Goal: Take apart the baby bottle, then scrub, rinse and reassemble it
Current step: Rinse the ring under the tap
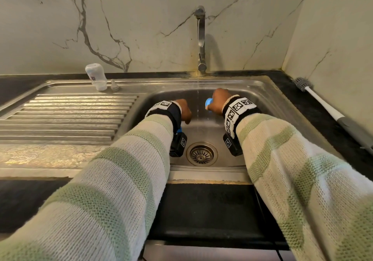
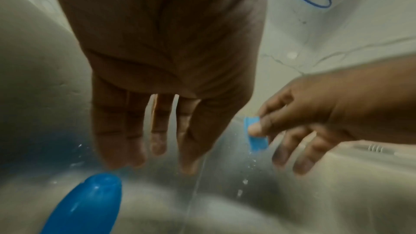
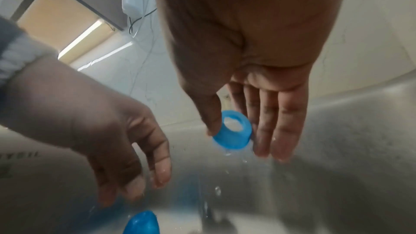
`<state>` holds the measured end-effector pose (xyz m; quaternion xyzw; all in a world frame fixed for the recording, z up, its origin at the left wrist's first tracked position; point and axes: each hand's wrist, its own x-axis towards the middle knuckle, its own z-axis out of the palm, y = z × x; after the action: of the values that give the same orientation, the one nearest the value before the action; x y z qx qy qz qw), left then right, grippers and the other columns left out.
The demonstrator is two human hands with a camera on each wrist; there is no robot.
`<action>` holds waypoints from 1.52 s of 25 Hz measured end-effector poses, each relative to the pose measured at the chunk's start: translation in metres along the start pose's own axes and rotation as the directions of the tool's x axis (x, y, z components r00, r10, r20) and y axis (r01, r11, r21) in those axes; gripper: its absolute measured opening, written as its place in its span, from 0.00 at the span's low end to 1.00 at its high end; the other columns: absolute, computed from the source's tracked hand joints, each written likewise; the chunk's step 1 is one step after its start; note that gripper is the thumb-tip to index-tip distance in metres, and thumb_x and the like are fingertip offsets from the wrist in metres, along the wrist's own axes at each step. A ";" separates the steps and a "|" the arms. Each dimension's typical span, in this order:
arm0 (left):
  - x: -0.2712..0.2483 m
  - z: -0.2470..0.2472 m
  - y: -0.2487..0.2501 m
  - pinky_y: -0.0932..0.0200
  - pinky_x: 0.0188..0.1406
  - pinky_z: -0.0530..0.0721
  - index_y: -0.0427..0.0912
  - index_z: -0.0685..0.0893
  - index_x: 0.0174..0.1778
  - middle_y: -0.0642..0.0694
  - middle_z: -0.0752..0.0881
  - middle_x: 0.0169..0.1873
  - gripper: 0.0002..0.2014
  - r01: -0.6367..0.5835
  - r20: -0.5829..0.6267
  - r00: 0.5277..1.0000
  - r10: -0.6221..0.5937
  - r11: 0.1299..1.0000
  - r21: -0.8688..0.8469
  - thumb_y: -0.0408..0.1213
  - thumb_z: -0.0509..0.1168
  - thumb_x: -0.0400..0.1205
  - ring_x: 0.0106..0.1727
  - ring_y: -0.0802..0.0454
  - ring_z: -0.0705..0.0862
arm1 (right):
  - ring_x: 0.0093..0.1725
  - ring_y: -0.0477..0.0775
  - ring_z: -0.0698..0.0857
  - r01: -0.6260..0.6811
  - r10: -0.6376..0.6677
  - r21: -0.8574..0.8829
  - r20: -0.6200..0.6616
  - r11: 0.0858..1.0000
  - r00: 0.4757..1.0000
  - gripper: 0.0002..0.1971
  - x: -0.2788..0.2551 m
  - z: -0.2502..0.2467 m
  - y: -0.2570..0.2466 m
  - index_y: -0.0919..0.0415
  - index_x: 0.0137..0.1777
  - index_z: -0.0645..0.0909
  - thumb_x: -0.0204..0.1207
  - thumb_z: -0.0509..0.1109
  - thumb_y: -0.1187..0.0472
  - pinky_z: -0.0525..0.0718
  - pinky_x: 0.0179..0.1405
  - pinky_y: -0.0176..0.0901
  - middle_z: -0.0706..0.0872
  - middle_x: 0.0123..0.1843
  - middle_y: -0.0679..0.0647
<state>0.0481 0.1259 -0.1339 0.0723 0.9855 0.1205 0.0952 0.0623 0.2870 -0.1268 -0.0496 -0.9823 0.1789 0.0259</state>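
Over the steel sink basin (image 1: 262,99), my right hand (image 1: 217,102) pinches the blue screw ring (image 3: 234,135) between thumb and forefinger, beside the thin water stream (image 1: 198,91); drops fall from the ring. The other fingers hang straight. My left hand (image 2: 155,150) hovers to the left of the stream, fingers straight and pointing down, holding nothing. A blue cap (image 2: 90,205) lies on the basin floor just below its fingertips. The clear bottle body (image 1: 96,76) stands upside down on the drainboard's back edge, the nipple (image 1: 115,86) beside it.
The tap (image 1: 201,38) runs at the back of the sink, and the drain strainer (image 1: 201,154) sits at the basin's front. A long bottle brush (image 1: 321,103) lies on the dark counter at the right. The ribbed drainboard (image 1: 66,117) stretches to the left.
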 end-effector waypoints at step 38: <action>0.002 0.004 -0.006 0.46 0.57 0.89 0.38 0.88 0.59 0.43 0.90 0.54 0.12 -0.057 0.093 0.992 0.080 0.973 -0.224 0.37 0.70 0.81 0.53 0.47 0.89 | 0.45 0.58 0.86 0.062 -0.060 0.031 -0.043 0.998 0.997 0.16 -0.003 -0.008 -0.004 0.63 0.54 0.82 0.72 0.77 0.54 0.86 0.49 0.49 0.86 0.46 0.57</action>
<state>0.0461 0.1212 -0.1400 0.1012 0.9567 0.2289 0.1484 0.0660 0.2859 -0.1176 -0.0230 -0.9796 0.1926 0.0530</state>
